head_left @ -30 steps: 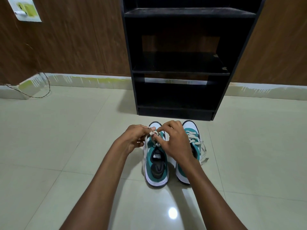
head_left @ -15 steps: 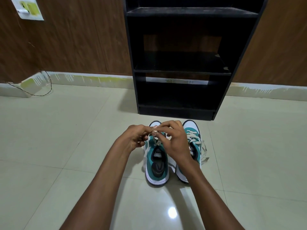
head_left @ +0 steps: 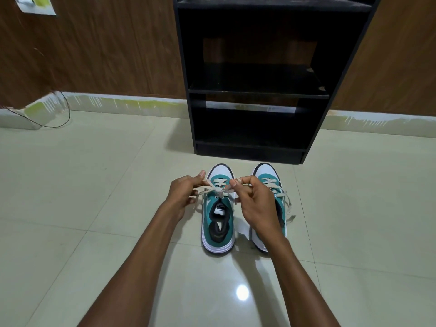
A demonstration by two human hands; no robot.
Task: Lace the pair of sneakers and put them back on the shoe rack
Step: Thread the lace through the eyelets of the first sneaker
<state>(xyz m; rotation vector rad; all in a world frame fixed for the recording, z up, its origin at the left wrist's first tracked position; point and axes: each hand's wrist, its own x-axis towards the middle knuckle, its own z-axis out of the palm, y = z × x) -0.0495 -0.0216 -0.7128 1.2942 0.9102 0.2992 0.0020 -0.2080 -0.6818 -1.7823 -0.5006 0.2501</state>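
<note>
Two teal-and-white sneakers stand side by side on the tiled floor, toes toward the black shoe rack (head_left: 257, 93). Over the left sneaker (head_left: 218, 223), my left hand (head_left: 182, 193) pinches one end of its cream lace (head_left: 213, 188) and my right hand (head_left: 256, 204) pinches the other end. The lace stretches sideways between my hands, with a knot at the shoe's tongue. The right sneaker (head_left: 271, 182) is partly hidden behind my right hand; its lace is threaded and loose ends hang over its right side.
The rack's shelves are dark and hold nothing I can see. A brown wood-panelled wall (head_left: 106, 48) stands behind it. A thin black cable (head_left: 59, 119) loops on the floor at the far left. Glossy tiles (head_left: 70, 197) surround the shoes.
My hands were bunched together over the left sneaker's laces. They have drawn apart sideways, pulling the lace ends out taut to left and right.
</note>
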